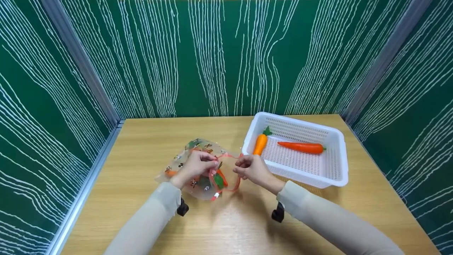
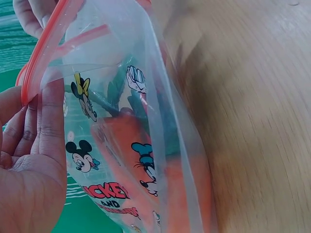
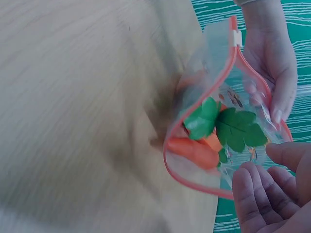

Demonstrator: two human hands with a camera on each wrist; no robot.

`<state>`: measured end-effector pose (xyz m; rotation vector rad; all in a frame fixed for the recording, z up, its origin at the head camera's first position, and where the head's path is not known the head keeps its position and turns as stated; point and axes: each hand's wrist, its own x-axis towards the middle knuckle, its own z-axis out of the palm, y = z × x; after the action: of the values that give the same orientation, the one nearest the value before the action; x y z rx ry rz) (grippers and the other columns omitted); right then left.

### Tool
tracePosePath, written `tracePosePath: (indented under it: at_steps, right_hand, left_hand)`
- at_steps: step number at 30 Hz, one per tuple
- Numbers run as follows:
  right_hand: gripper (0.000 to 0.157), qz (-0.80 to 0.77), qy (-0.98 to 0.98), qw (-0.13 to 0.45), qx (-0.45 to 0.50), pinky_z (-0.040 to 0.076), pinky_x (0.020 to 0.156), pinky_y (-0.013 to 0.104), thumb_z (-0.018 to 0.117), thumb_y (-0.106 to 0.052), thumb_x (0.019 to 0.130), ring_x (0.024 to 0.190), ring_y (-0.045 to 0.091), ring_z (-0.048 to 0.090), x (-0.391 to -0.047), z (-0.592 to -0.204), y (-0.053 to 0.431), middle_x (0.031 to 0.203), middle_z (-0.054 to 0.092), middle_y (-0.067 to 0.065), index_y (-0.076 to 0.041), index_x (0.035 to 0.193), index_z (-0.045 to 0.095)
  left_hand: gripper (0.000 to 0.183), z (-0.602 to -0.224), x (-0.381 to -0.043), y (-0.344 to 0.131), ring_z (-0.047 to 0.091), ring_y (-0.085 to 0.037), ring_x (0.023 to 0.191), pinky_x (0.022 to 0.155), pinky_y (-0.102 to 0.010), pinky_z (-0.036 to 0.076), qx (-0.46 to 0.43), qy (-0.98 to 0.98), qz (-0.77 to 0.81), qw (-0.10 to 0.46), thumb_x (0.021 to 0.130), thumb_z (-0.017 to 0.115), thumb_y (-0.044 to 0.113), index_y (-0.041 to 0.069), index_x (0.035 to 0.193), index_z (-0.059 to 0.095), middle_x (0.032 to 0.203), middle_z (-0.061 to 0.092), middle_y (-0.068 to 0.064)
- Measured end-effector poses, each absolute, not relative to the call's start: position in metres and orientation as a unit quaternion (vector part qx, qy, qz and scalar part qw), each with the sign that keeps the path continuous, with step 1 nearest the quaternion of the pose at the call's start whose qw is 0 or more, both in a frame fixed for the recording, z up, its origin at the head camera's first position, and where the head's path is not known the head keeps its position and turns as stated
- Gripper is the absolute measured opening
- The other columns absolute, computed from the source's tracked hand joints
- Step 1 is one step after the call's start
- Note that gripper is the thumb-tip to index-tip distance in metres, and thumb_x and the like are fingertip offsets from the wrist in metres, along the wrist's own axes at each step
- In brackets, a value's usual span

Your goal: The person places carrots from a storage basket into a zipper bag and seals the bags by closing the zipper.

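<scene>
A clear zip bag (image 1: 201, 189) with cartoon prints and a red zip rim is held up with its mouth spread wide. Carrots (image 3: 194, 153) with green leaves (image 3: 238, 128) are inside it. My left hand (image 1: 198, 164) pinches the rim on one side; the left wrist view shows the thumb and fingers (image 2: 48, 121) at the red strip. Across the mouth, my right hand (image 1: 250, 168) has its thumb and curled fingers at the opposite stretch of rim. The white slider (image 3: 237, 38) sits at one end of the opening.
A white perforated basket (image 1: 339, 156) stands on the right of the wooden table (image 1: 148, 141). In it lie an orange carrot (image 1: 261, 143) with a leafy top and a red-orange carrot (image 1: 302, 147). Green, white-streaked walls (image 1: 212, 60) enclose the table at back and sides.
</scene>
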<state>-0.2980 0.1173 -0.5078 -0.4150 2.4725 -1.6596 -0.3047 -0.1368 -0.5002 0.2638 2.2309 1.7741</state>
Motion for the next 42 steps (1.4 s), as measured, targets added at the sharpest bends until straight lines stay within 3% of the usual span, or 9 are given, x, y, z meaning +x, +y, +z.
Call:
tracePosePath:
  at_steps: [11, 18, 25, 42]
  right_hand:
    - [0.014, -0.477, 0.870, 0.039, -0.118, 0.061, 0.073, 0.023, 0.085, -0.010, 0.096, 0.080, 0.019, 0.067, -0.308, -0.488, 0.143, 0.098, 0.079, 0.011, -0.003, 0.107, 0.080]
    - [0.025, -0.397, 0.907, -0.005, -0.140, 0.063, 0.083, 0.035, 0.086, -0.014, 0.094, 0.087, 0.024, 0.068, -0.314, -0.484, 0.163, 0.102, 0.079, 0.012, -0.001, 0.115, 0.079]
    - [0.039, -0.315, 0.940, 0.024, -0.125, 0.063, 0.091, 0.044, 0.088, -0.025, 0.094, 0.098, 0.029, 0.066, -0.320, -0.483, 0.183, 0.116, 0.076, 0.012, -0.007, 0.127, 0.077]
    - [0.028, -0.214, 0.962, 0.041, -0.166, 0.067, 0.094, 0.048, 0.084, -0.029, 0.098, 0.085, 0.024, 0.071, -0.323, -0.484, 0.203, 0.102, 0.082, 0.007, -0.008, 0.117, 0.084]
  left_hand:
    - [0.016, -0.502, -0.305, -0.138, 0.072, -0.011, 0.073, 0.067, -0.024, 0.065, 0.096, 0.768, 0.617, 0.144, 0.104, 0.073, 0.010, -0.001, 0.115, 0.079, 0.091, 0.078, -0.005]
    - [0.015, -0.502, -0.307, -0.136, 0.071, -0.010, 0.070, 0.065, -0.023, 0.064, 0.093, 0.767, 0.619, 0.141, 0.104, 0.074, 0.009, -0.002, 0.112, 0.080, 0.087, 0.077, -0.003]
    - [0.014, -0.500, -0.306, -0.136, 0.071, -0.011, 0.071, 0.066, -0.025, 0.065, 0.084, 0.771, 0.614, 0.145, 0.104, 0.074, 0.010, 0.001, 0.112, 0.080, 0.089, 0.077, -0.004]
    - [0.013, -0.498, -0.304, -0.135, 0.072, -0.012, 0.075, 0.070, -0.026, 0.066, 0.073, 0.782, 0.602, 0.145, 0.104, 0.075, 0.012, 0.006, 0.113, 0.082, 0.094, 0.078, -0.005]
